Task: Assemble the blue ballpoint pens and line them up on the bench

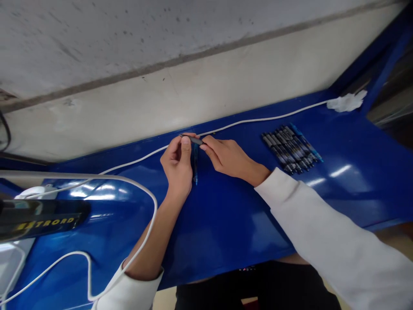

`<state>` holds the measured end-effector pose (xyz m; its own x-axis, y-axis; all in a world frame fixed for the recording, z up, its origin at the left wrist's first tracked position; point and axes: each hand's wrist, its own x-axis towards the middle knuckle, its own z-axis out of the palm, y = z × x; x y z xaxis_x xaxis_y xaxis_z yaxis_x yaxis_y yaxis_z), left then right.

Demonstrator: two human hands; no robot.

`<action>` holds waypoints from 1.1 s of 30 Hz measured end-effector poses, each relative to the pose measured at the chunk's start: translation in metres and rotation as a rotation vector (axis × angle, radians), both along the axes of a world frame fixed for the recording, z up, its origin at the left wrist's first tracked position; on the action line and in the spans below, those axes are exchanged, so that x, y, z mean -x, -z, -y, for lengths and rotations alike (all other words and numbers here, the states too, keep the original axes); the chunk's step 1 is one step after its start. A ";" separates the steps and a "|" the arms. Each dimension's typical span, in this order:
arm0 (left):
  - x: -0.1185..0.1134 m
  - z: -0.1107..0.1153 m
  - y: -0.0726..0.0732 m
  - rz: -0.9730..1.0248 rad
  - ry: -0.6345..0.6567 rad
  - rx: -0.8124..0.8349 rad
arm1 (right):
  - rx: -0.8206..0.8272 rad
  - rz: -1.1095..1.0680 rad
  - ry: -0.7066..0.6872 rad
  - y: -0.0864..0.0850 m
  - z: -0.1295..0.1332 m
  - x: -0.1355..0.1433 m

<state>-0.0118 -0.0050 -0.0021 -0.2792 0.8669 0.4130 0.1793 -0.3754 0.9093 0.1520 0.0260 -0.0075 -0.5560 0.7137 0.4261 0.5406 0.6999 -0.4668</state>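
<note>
Sleeves and lap: a white right sleeve (pixel 322 219) and a white left sleeve (pixel 135 288) come in from the near edge, with dark trousers (pixel 209 288) below the desk (pixel 226 219).
Looping white cable: the thick white cable (pixel 109 176) crosses the view in front of the left forearm; whether it touches is unclear, but it could snag a pull backward.
Dark lettered object: a dark object (pixel 64 209) with yellow letters takes up the left side, limiting elbow room there.
Left hand: the left hand (pixel 176 161) pinches one end of a dark pen (pixel 195 140) between thumb and fingers.
Right hand: the right hand (pixel 224 156) grips the other end with its fingertips.
Dark pen: held above the desk between both hands; the step looks like working on its two ends, and the next move likely calls for a steady left pinch while the right fingers turn or draw.
Blue pen: one blue pen (pixel 195 165) lies just beside the left hand, partly hidden.
Pen row: dark pens (pixel 284 148) lie side by side to the right, a blue one outermost.
Back edge: a thin white cable (pixel 264 119) runs to a crumpled white bundle (pixel 346 102), before the wall (pixel 258 82).
</note>
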 end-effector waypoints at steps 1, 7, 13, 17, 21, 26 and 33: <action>0.000 0.000 0.000 0.007 -0.002 0.005 | 0.001 0.002 0.000 0.000 0.000 0.000; 0.003 0.002 0.003 0.051 -0.070 0.019 | -0.011 0.029 0.010 0.003 -0.002 0.000; 0.005 0.002 0.006 0.026 -0.116 0.014 | -0.027 0.008 0.030 0.000 -0.001 0.001; 0.003 0.002 0.005 0.016 -0.140 0.007 | -0.033 -0.010 0.035 -0.001 0.000 0.000; 0.001 0.002 0.004 0.020 -0.146 0.003 | -0.038 0.000 0.043 -0.001 0.000 -0.001; 0.001 0.003 0.003 0.024 -0.130 0.008 | -0.039 0.014 0.057 -0.002 0.000 -0.001; 0.001 0.001 0.004 0.034 -0.108 -0.003 | -0.034 0.022 0.062 -0.003 0.000 -0.001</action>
